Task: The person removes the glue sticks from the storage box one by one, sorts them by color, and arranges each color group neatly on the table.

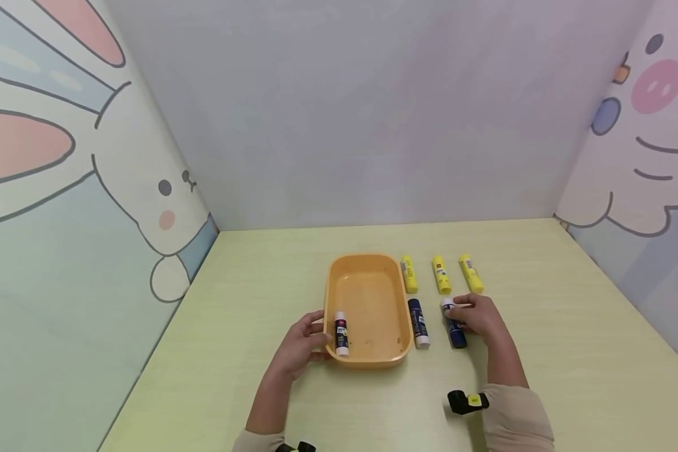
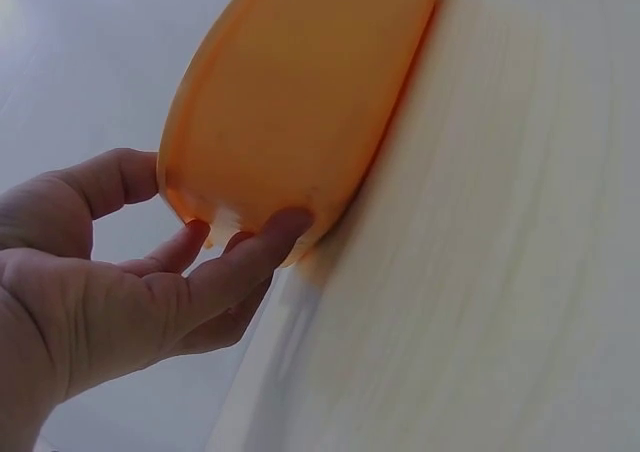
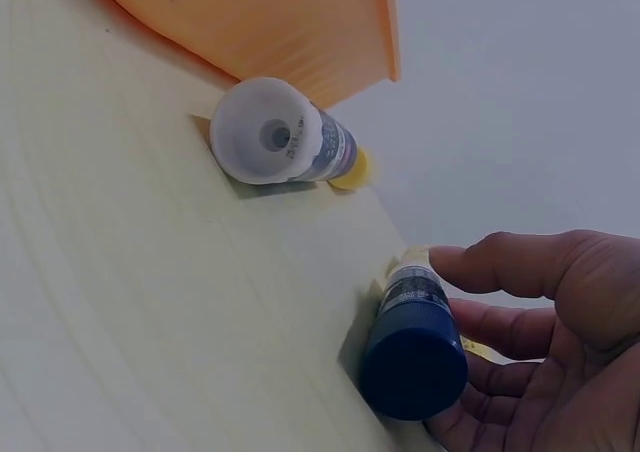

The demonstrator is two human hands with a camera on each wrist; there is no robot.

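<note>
My left hand (image 1: 299, 348) holds the orange tray (image 1: 373, 301) by its near left corner, with fingers against the outer wall (image 2: 290, 102) in the left wrist view. Inside the tray, near its left side, lies a dark-labelled glue stick (image 1: 341, 334) with white ends. To the tray's right, my right hand (image 1: 479, 314) has thumb and fingers about a navy glue stick (image 1: 456, 336) with a white end; it lies on the table, its dark end (image 3: 415, 367) toward the right wrist camera. Between that one and the tray is another navy glue stick (image 1: 418, 321), white end nearest me.
Three yellow glue sticks, the left one (image 1: 409, 274) close by the tray, the middle one (image 1: 441, 274) and the right one (image 1: 471, 274), lie in a row behind the navy ones. Walls with cartoon animals enclose the pale table (image 1: 248, 282) at the back and sides.
</note>
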